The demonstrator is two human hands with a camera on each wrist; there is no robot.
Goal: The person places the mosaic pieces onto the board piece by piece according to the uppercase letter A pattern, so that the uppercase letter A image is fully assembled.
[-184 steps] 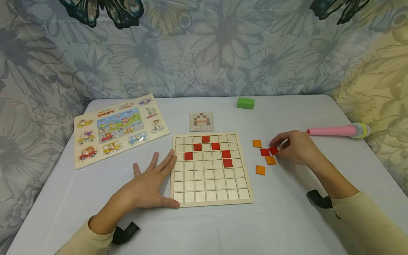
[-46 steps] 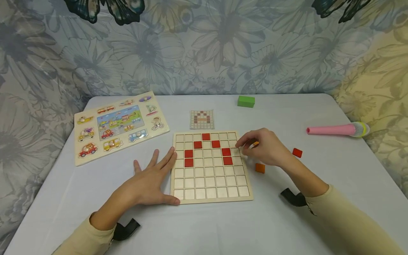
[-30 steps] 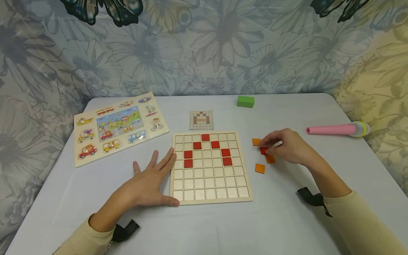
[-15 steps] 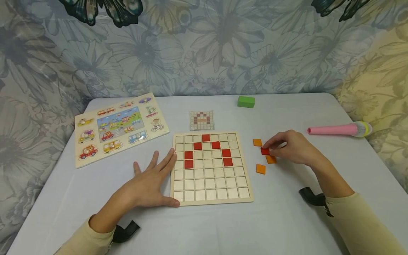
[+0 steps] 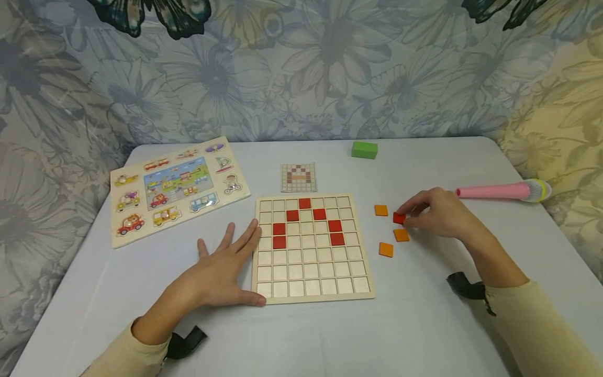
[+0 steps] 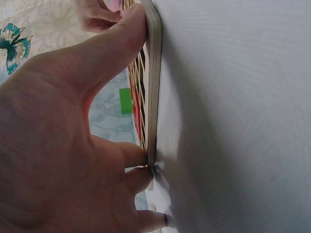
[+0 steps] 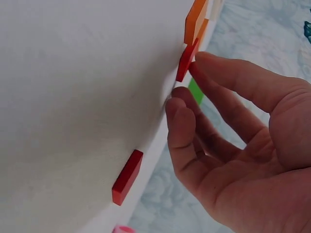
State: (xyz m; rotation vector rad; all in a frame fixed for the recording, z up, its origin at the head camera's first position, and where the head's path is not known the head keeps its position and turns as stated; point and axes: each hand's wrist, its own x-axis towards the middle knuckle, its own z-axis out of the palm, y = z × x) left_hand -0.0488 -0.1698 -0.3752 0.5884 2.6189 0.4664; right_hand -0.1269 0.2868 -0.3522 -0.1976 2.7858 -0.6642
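My left hand [image 5: 219,275] lies with its fingers spread along the left side of a wooden grid board [image 5: 320,300], the thumb on the near corner. Several red tiles sit in the board's squares in an arch shape. To the right of the board, my right hand [image 5: 443,215] pinches a red tile [image 5: 399,218] at its fingertips, close over the table. Three orange tiles lie around it: one tile [image 5: 381,210] farther back, another tile [image 5: 402,235] just in front, a third tile [image 5: 386,250] nearest me. In the right wrist view another red tile [image 7: 127,177] lies on the table, hidden in the head view.
A small card [image 5: 299,178] printed with a coloured grid lies behind the board. Back left is a vehicle picture puzzle [image 5: 179,180]; a green block [image 5: 364,150] stands at the table's far edge. A pink toy microphone [image 5: 492,191] lies behind the right hand.
Since the oldest frame, a red tile has been added at the arch's left side. Over the last half second the right hand has drawn the red tile slightly right and back. The left hand stays put.
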